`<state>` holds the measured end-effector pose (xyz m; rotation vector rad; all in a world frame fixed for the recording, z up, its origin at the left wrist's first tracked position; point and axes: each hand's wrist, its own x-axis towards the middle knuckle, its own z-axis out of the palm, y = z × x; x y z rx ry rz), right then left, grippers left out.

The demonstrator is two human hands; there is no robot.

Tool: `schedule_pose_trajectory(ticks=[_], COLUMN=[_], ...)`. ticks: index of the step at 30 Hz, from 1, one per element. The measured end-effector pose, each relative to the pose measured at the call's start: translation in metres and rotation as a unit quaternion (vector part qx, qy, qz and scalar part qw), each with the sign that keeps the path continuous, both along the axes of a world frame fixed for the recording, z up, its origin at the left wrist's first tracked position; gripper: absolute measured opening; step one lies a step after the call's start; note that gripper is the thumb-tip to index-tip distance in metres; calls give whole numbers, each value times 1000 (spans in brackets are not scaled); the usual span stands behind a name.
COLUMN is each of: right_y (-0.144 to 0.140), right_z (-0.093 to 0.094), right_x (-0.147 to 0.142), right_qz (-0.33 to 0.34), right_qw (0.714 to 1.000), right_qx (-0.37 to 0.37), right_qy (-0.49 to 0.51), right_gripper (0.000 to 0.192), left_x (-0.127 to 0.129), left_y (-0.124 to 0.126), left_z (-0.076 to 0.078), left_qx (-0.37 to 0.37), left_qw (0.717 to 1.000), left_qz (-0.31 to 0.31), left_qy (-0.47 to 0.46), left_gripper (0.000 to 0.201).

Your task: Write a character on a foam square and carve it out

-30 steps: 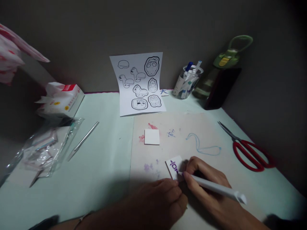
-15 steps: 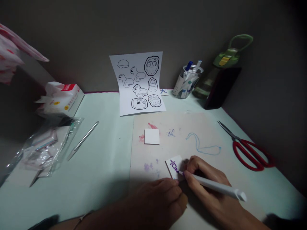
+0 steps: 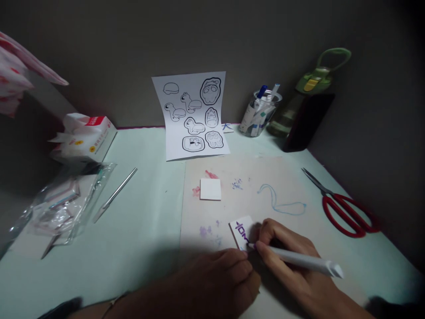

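Purple marks run across a small white card (image 3: 241,231) that lies on a beige sheet (image 3: 285,186) near the front edge of the tabletop (image 3: 146,212). The right hand (image 3: 285,257) is curled around a white pen (image 3: 299,259), thumb and fingers pinching the barrel close to its tip, and the tip touches the near edge of the card. The left hand (image 3: 219,279) rests just left of it, fingers loosely bent, its fingertips touching the card's near corner; it grips nothing else.

Farther along the sheet lies a blank white square (image 3: 210,189), with red smudges beside it, and to its right a blue scribble (image 3: 282,201). Red scissors (image 3: 341,210) lie on the right of the tabletop, well apart from the hands. At the far side a printed page (image 3: 192,116) of black outline drawings leans against the wall. Right of it stands a clear cup (image 3: 260,114) of pens, then a bottle (image 3: 310,104) with a green lid. On the left lie a thin metal tool (image 3: 114,195), a clear plastic bag (image 3: 63,204) and, farther back, a tissue pack (image 3: 84,137).
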<state>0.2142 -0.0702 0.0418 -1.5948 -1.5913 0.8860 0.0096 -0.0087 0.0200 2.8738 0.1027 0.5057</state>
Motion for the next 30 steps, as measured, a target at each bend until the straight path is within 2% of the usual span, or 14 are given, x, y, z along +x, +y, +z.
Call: schedule_pose_trajectory(ticks=[5, 11, 15, 21, 30], right_y=[-2, 0, 3, 3, 5], right_z=[-8, -3, 0, -3, -3], right_x=[2, -3, -6, -5, 0], right_qz=[-11, 7, -17, -44, -72], right_qw=[999, 1000, 998, 995, 994], right_qx=[-19, 5, 47, 67, 75], right_qy=[41, 1, -27, -51, -42], right_gripper=[23, 21, 19, 20, 19], left_x=[1, 1, 0, 1, 1], left_y=[0, 0, 0, 1, 0], left_z=[-1, 1, 4, 6, 8], left_qx=[-13, -17, -32, -52, -32], left_qw=[1000, 999, 999, 998, 999], left_qz=[-5, -1, -4, -4, 8], left_qy=[20, 28, 34, 47, 36], left_gripper=[21, 25, 22, 12, 12])
